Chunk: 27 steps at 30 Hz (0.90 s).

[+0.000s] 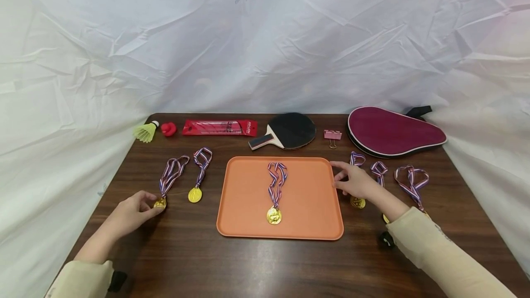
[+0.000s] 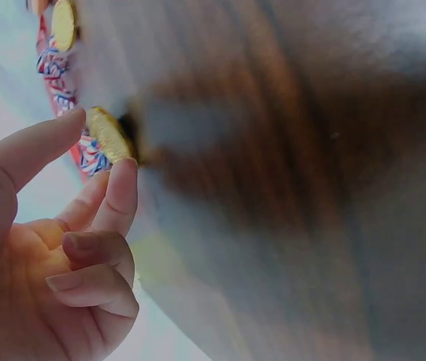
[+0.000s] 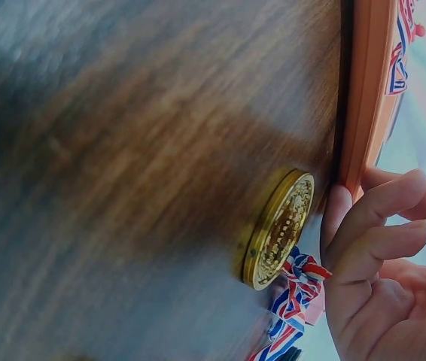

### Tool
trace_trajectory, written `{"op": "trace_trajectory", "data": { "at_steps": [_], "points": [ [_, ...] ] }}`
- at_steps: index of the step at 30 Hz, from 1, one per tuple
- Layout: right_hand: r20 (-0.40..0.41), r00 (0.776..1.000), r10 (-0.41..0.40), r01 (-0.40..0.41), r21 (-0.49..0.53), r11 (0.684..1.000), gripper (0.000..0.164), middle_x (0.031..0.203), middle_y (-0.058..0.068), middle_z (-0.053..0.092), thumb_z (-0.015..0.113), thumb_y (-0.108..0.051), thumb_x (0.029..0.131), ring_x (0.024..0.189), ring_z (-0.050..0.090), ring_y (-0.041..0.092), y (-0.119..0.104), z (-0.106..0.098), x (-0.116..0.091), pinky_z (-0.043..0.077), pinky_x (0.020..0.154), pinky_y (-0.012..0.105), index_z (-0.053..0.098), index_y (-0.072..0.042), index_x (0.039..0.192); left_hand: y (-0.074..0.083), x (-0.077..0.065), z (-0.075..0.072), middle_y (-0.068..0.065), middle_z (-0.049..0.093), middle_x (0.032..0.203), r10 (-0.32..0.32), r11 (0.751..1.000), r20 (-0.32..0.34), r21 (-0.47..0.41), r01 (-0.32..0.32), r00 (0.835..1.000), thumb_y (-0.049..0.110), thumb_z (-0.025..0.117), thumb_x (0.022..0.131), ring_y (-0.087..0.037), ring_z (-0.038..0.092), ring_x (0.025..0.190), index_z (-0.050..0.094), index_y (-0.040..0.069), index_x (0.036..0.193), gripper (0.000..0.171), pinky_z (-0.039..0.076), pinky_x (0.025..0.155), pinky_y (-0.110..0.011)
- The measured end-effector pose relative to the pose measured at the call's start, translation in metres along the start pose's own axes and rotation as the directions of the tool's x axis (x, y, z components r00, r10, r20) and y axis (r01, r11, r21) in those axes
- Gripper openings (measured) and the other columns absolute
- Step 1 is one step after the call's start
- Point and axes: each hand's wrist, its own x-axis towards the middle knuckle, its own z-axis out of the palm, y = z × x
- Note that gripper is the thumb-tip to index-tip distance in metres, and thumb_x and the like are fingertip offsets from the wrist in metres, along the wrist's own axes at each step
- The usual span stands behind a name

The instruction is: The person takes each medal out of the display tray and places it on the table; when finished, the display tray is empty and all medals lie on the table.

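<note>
At the left of the table in the head view, my left hand [image 1: 131, 212] pinches a gold medal [image 1: 160, 203] by its edges; the left wrist view has the medal [image 2: 110, 135] between thumb and fingertip. Its striped ribbon [image 1: 170, 174] trails up the table. A second medal [image 1: 195, 195] lies just to its right. My right hand [image 1: 354, 180] holds the right rim of the orange tray [image 1: 244, 226], its fingers at the tray wall [image 3: 363, 98]. On the tray lies one medal [image 1: 274, 215] with its ribbon. Another medal [image 3: 279, 229] rests beside the tray, under the right hand.
Two more ribboned medals lie right, their ribbons [image 1: 411, 181] showing, partly behind the right forearm. Along the back are a shuttlecock [image 1: 146, 132], a red rubber duck [image 1: 168, 128], a red packet [image 1: 219, 127], a table tennis bat [image 1: 291, 131], a pink binder clip [image 1: 332, 135] and a maroon bat case [image 1: 393, 131].
</note>
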Motion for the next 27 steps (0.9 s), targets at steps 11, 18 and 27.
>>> {"op": "trace_trajectory", "data": {
  "at_steps": [11,18,27],
  "points": [
    [-0.001,1.0,-0.003,0.003,0.008,1.0,0.059,0.086,0.009,0.06,0.06,-0.006,0.084,0.053,0.055,0.02,0.001,0.0,0.001,0.044,0.056,0.033,0.032,-0.004,0.136,0.043,0.007,0.0,0.0,0.059,0.076,0.13,0.99,-0.089,-0.036,-0.133,0.988,0.038,0.061,0.084,-0.014,0.052,0.066,0.057,0.007,0.106,0.039,0.039,0.058,-0.032],
    [-0.001,1.0,-0.002,0.003,0.039,0.999,0.06,0.086,0.01,0.059,0.061,-0.005,0.083,0.054,0.055,0.021,0.001,-0.001,0.0,0.045,0.056,0.034,0.032,-0.003,0.136,0.092,0.011,0.022,0.007,0.054,0.071,0.285,0.947,-0.094,-0.128,-0.295,0.954,0.032,0.064,0.083,-0.009,0.048,0.054,0.06,0.013,0.101,0.027,0.038,0.05,-0.025],
    [-0.006,1.0,-0.005,0.005,0.032,0.999,0.06,0.086,0.011,0.058,0.06,-0.005,0.083,0.053,0.054,0.02,0.0,0.0,-0.001,0.045,0.055,0.034,0.032,-0.003,0.136,0.153,0.014,0.063,0.01,0.053,0.069,0.417,0.887,0.006,-0.221,-0.406,0.909,0.023,0.065,0.083,-0.006,0.048,0.055,0.062,0.016,0.096,0.016,0.04,0.05,-0.023]
  ]
}}
